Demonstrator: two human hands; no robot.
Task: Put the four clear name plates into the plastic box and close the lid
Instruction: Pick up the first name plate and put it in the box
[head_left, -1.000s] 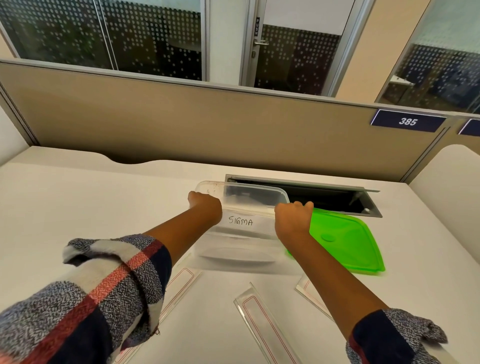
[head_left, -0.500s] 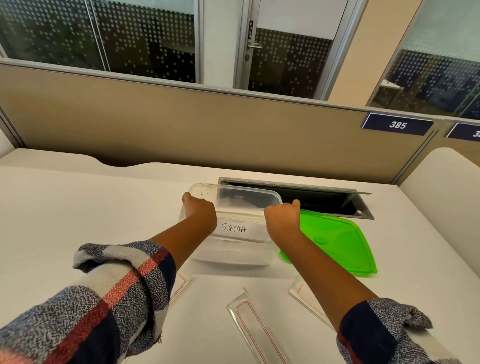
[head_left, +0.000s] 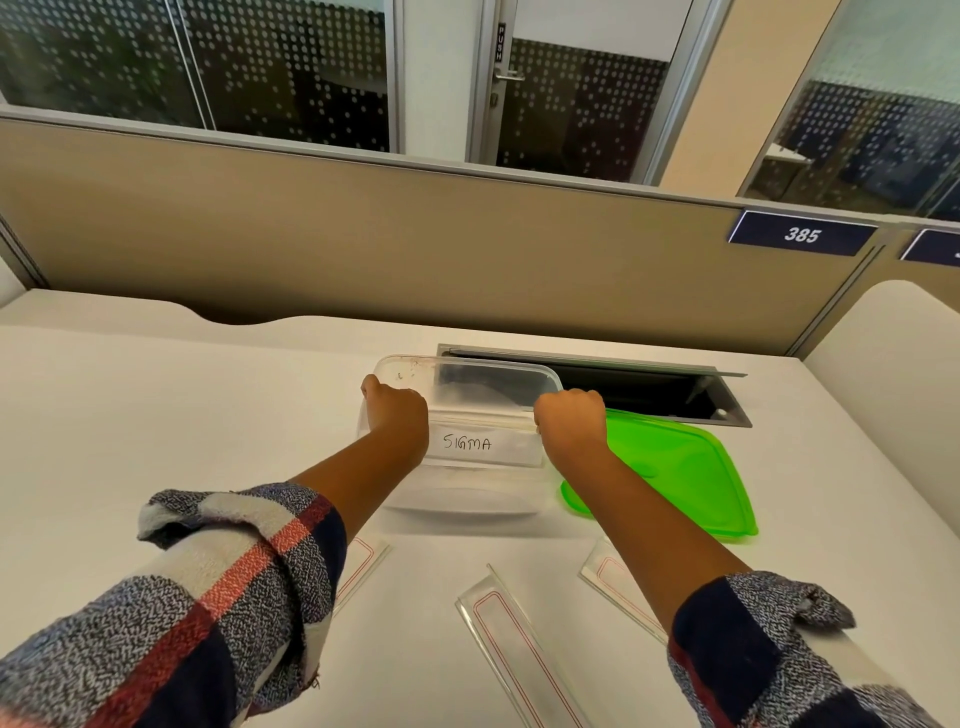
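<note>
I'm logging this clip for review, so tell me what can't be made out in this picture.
- Head view: fourth clear name plate; only three show, partly under the sleeves.
- Middle clear name plate: cut by the bottom edge.
- Clear plastic box inside: blurred by its walls.
- Left hand, right hand: fingertips hidden.

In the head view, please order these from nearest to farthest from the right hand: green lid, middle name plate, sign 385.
1. green lid, just right of the right hand.
2. middle name plate, on the table toward the camera.
3. sign 385, up on the partition.

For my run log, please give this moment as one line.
left hand: grips plastic box | right hand: grips box | green lid: off, beside box | name plates: on table
</note>
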